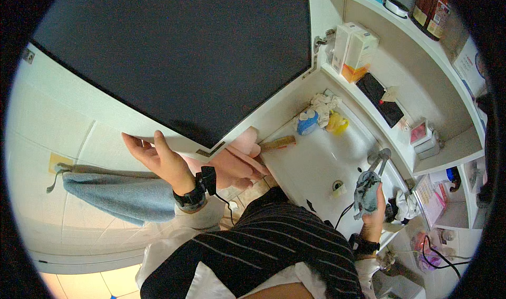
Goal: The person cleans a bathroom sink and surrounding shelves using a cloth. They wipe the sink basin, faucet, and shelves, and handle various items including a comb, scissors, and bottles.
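My left hand (164, 162) is at the lower edge of a white-framed mirrored cabinet door (189, 54), which stands swung out. Its thumb and fingers are apart; whether they press on the frame I cannot tell. My right hand (375, 212) holds a crumpled grey-blue cloth (366, 192) above the right side of a white washbasin (316, 160). Just beyond the cloth is the metal faucet (379, 158). The basin's drain (337, 185) lies to the left of the cloth. Most of my right fingers are hidden behind it.
White shelves (427, 97) with boxes (354, 50) and a brown bottle (430, 12) stand at right. A blue item (307, 122) and a yellow item (337, 122) sit at the basin's far corner. A blue-grey towel (118, 194) hangs left, near pink fabric (233, 160). Cables (438, 257) lie lower right.
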`<state>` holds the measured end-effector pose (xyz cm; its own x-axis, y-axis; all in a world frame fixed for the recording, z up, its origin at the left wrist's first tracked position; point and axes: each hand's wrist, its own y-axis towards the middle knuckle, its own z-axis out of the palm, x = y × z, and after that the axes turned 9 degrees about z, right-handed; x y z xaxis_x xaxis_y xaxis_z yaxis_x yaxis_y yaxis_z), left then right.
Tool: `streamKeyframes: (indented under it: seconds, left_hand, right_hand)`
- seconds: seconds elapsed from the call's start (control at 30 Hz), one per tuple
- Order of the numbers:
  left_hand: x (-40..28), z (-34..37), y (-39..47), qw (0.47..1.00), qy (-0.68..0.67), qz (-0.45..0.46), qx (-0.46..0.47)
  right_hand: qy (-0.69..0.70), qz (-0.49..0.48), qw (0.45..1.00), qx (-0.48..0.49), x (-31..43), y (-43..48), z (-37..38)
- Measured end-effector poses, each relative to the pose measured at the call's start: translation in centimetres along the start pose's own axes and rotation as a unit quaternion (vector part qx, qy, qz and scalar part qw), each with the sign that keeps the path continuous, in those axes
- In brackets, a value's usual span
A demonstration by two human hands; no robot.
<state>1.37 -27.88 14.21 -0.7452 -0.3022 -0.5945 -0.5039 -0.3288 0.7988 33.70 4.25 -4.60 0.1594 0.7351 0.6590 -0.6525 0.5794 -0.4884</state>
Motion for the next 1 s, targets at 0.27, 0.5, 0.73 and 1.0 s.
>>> streamKeyframes:
  seconds: [0.27,0.5,0.73,1.0]
  left_hand:
    - [-1.0,-1.4,2.1,0.998,-0.034,-0.037,-0.03]
    - [-2.0,-1.8,1.3,0.99,-0.023,-0.05,-0.133]
    - [-2.3,-2.2,1.3,0.997,-0.064,-0.004,-0.049]
    - [-1.4,-3.5,1.4,0.996,-0.066,-0.042,-0.046]
  right_hand:
    - [0.102,0.061,0.99,0.082,-0.3,-0.7,0.1]
    - [0.165,0.077,0.974,0.138,-2.6,2.0,2.1]
    - [-0.054,0.14,0.979,0.139,-4.7,7.5,6.3]
    - [-0.294,-0.338,0.867,0.219,0.3,22.6,21.9]
